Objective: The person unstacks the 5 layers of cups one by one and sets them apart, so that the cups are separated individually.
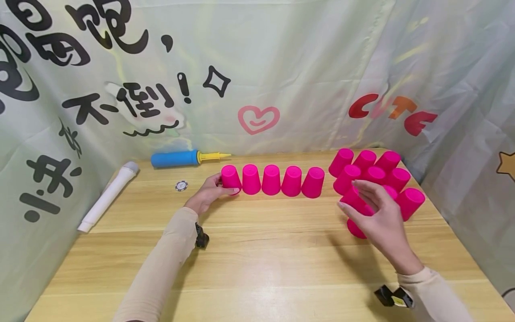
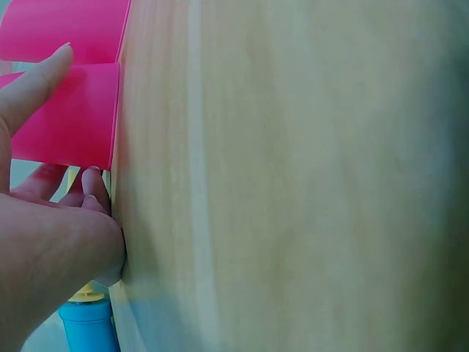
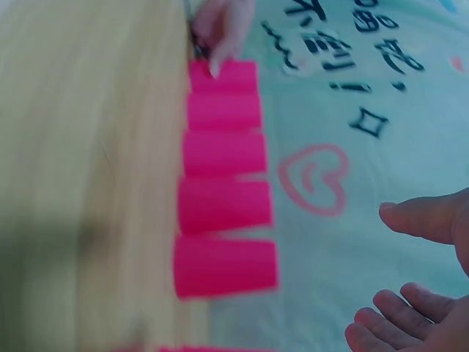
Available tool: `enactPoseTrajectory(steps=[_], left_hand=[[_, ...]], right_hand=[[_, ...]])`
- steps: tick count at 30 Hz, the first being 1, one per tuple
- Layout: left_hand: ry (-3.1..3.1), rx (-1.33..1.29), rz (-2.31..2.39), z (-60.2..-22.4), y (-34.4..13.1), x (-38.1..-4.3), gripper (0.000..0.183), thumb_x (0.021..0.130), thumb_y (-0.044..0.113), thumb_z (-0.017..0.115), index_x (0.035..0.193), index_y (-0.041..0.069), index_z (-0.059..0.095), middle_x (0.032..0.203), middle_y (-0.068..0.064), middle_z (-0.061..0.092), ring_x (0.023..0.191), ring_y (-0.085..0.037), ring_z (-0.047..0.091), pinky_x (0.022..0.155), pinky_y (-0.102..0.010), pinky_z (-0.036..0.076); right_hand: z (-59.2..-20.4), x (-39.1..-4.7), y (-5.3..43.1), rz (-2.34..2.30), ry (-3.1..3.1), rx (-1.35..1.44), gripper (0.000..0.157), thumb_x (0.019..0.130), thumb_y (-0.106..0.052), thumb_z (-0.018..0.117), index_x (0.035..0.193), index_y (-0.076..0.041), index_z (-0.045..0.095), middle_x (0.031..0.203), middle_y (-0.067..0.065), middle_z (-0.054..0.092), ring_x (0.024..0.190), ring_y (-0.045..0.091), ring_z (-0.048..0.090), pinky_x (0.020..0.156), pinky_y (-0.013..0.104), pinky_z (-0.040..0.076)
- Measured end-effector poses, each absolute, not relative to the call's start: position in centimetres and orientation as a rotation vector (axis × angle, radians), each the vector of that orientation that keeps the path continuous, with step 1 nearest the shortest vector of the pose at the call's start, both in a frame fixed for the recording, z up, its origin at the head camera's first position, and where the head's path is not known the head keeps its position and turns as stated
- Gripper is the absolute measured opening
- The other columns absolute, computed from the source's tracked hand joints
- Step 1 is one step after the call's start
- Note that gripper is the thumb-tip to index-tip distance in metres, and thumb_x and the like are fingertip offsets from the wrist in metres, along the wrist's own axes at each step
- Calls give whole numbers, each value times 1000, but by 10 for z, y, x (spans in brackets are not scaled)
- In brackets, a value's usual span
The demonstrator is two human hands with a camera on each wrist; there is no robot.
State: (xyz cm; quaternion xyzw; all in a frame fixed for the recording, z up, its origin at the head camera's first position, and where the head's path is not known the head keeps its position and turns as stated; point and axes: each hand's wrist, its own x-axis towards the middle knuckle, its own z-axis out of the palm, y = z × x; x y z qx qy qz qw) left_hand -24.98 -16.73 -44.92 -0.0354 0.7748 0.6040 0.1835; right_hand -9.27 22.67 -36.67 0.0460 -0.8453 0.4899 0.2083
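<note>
1. Pink cups [image 1: 271,180], five, stand upside down in a row on the wooden table [image 1: 257,259].
2. Left hand [image 1: 207,194] holds the row's leftmost cup [image 1: 231,175] between thumb and fingers.
3. Right hand [image 1: 384,219], empty, thumb and fingers spread apart, is in front of a larger cluster of cups [image 1: 375,175] at the right.
4. Pump [image 1: 175,159], chip [image 1: 181,185] and white tube [image 1: 106,200] lie at the left.

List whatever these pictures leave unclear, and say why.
Head view: some right-hand cups, covered by the right grip; no sure count.
Head view: the mark on the small disc, too small.
Head view: the leftmost black writing, cut off by the left edge.
Head view: anything under the row of cups, hidden by their walls.
</note>
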Motion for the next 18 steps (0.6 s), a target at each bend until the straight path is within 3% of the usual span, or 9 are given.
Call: enactPoseTrajectory(steps=[4,8,12,15,18], left_hand=[[2191,-104,1699,-449,-167,-249,71,84,19,84,147,13,50,144,-9,53,132,-30,47,116,-48,35],[2184,-110,1714,-448,-166,-249,71,84,17,84,147,12,49,144,-10,53,133,-30,48,117,-46,35],[2177,-108,1727,-448,-165,-249,71,85,14,83,148,11,49,145,-11,53,133,-31,49,117,-45,35],[2177,-102,1726,-448,-166,-248,71,86,15,82,148,10,48,145,-11,52,133,-31,48,117,-46,35],[2176,-97,1729,-447,-166,-248,70,86,15,82,147,11,49,145,-11,53,133,-31,48,117,-46,34]], right_hand=[[-379,-104,208,1436,-2356,214,60,77,2,86,130,5,57,126,16,63,113,-8,56,97,9,44],[-391,-116,194,1534,-2374,203,59,81,-3,85,131,7,55,130,20,62,119,11,60,103,19,45],[-400,-129,185,1608,-2399,130,64,86,-9,82,138,9,49,138,23,55,130,35,53,113,41,39],[-406,-138,180,1632,-2424,36,72,89,-14,79,145,8,41,146,25,48,137,41,44,116,49,34],[-411,-148,176,1635,-2431,-73,76,92,-15,76,150,7,34,152,25,41,142,40,39,118,50,32]])
